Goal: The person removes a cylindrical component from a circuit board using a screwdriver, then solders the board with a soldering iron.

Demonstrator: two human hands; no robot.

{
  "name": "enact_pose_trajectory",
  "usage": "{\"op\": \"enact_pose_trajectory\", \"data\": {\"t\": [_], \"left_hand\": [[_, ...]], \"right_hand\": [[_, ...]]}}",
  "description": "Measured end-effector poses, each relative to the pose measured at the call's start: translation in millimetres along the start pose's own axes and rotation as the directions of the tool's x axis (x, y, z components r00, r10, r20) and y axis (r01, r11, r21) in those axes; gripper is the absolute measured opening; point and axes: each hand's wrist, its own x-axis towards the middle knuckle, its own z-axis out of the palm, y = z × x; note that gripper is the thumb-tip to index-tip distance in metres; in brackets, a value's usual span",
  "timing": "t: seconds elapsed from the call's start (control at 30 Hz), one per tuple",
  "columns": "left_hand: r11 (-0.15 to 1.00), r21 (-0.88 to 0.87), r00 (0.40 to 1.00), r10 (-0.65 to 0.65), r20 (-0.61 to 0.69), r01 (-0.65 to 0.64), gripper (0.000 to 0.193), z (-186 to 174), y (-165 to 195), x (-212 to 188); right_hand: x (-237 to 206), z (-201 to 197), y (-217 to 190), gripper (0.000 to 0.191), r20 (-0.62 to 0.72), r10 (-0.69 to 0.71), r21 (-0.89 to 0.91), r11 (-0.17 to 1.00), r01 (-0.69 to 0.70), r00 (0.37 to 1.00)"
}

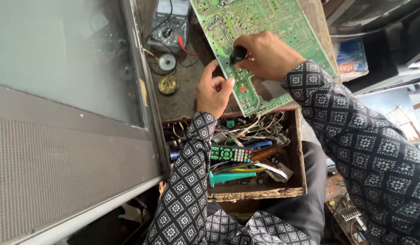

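A green circuit board [264,22] lies solder side up on the dark workbench [182,97]. My left hand [213,90] pinches the board's near left edge between thumb and fingers. My right hand [265,55] rests on the board and is closed around a small black part or tool [238,54] pressed against it. Both sleeves are dark with a white diamond pattern.
An old television [64,113] with a grey screen fills the left. A multimeter [171,20] with a red lead, a solder spool [167,62] and a round tin [168,84] sit behind my hands. An open wooden drawer [260,193] holds a remote control [230,154], wires and tools.
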Motion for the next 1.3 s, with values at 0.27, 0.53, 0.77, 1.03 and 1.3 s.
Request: {"op": "enact_pose_trajectory", "data": {"t": [0.27, 0.53, 0.77, 1.03, 1.3], "left_hand": [[0.999, 0.032, 0.999, 0.009, -0.047, -0.007, 0.058, 3, -6, -1], [0.989, 0.149, 0.998, 0.015, -0.054, -0.007, 0.059, 2, -11, -2], [0.995, 0.103, 1.000, 0.007, -0.024, -0.005, 0.061, 18, 14, -19], [0.957, 0.244, 0.987, 0.150, 0.058, -0.160, 0.037, 22, 100, 47], [0.727, 0.495, 0.879, 0.363, 0.311, -0.475, 0.007, 43, 196, 142]], "right_hand": [[-29, -19, 43, 0.034, -0.056, 0.520, 0.974, 0.218, -0.069, 0.852], [-172, -9, 89, 0.036, -0.192, 0.673, 0.837, 0.492, -0.239, 0.714], [-211, -4, 57, 0.059, -0.359, 0.299, -0.019, 0.945, -0.327, 0.884], [-198, 19, 50, 0.034, -0.487, 0.332, -0.016, 0.921, -0.389, 0.807], [-170, 48, -15, 0.030, -0.555, 0.511, 0.455, 0.847, -0.275, 0.656]]}}
